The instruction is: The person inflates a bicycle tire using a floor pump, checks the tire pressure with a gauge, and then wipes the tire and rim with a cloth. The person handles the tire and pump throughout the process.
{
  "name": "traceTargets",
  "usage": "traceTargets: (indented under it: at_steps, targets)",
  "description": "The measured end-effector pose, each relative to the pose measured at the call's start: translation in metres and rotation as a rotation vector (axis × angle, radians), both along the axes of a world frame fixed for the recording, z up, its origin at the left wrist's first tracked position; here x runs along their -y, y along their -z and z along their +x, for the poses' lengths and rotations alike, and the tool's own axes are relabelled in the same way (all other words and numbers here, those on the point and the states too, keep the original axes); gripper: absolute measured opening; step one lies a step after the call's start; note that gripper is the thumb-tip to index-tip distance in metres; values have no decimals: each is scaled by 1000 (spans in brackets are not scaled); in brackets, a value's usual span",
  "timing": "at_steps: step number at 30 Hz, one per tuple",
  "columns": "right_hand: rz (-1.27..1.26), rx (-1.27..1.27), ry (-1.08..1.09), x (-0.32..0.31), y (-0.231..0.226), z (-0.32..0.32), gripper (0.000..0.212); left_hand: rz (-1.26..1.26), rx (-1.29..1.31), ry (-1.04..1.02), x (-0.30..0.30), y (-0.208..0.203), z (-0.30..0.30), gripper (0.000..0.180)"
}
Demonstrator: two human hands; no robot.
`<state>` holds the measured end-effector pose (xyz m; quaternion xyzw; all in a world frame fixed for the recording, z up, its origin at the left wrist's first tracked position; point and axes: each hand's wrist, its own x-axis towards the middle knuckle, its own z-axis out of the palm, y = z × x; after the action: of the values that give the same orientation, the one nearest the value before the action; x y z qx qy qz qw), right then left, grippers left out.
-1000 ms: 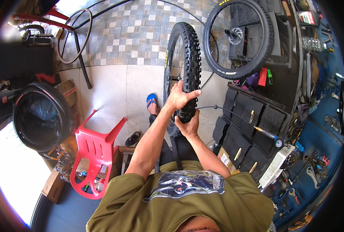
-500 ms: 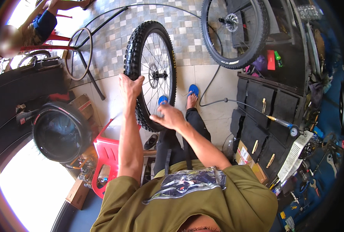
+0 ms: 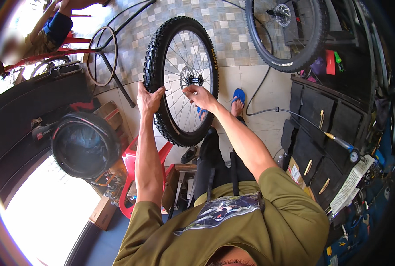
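Observation:
A bicycle wheel (image 3: 213,57) with a black knobby tyre stands upright in front of me, tilted a little. My left hand (image 3: 149,101) is wrapped round the tyre on its near left side, thumb toward the rim. A short dark valve stem (image 3: 167,90) appears to point inward from the rim beside that thumb. My right hand (image 3: 200,96) is in front of the spokes, just below the hub (image 3: 192,80) with its brake disc. Its thumb and forefinger are pinched together; anything between them is too small to make out.
Another wheel (image 3: 290,65) leans at the far right by a dark cabinet. An air hose with a gauge (image 3: 353,155) lies over the right-hand panels. Tyres (image 3: 111,153) and a red plastic chair (image 3: 128,170) are at left. A seated person (image 3: 51,33) is at far left.
My right hand has moved up and away from the wheel's lower rim to near the hub, its fingers now pinched. The left hand keeps its grip on the tyre. The view has shifted slightly.

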<state>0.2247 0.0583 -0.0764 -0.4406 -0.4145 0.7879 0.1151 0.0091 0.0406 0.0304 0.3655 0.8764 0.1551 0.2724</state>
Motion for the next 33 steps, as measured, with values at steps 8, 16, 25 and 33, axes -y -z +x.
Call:
traceTargets:
  at_steps: [8,16,25,33]
  targets:
    - [-221,-56,12,5,0,-47,42,40,-91,51,12,8,15,60]
    - [-232,-97,0,6,-9,-41,38,70,-27,87,17,9,6,57]
    - [-265,-94,119,5,-2,-33,45,132,-43,153,6,5,22,59]
    - [-119,-121,218,4,0,-28,38,70,-51,164,-8,-1,36,62]
